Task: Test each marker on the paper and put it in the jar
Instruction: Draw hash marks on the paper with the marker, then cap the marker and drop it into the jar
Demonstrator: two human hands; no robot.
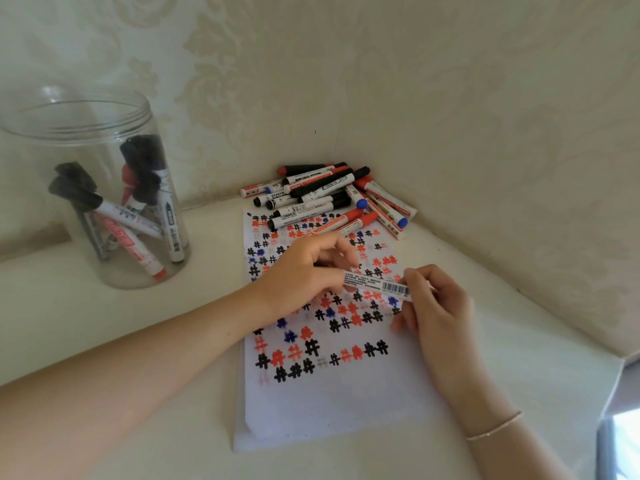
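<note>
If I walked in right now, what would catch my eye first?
Probably the paper in the middle of the table, covered in black, red and blue hash marks. Above it, the left hand and right hand hold one marker; a clear jar of markers stands at left.

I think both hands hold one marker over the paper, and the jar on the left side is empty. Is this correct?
Not quite. In the head view the left hand and the right hand do hold one marker over the paper, but the jar on the left side already has several markers in it.
</note>
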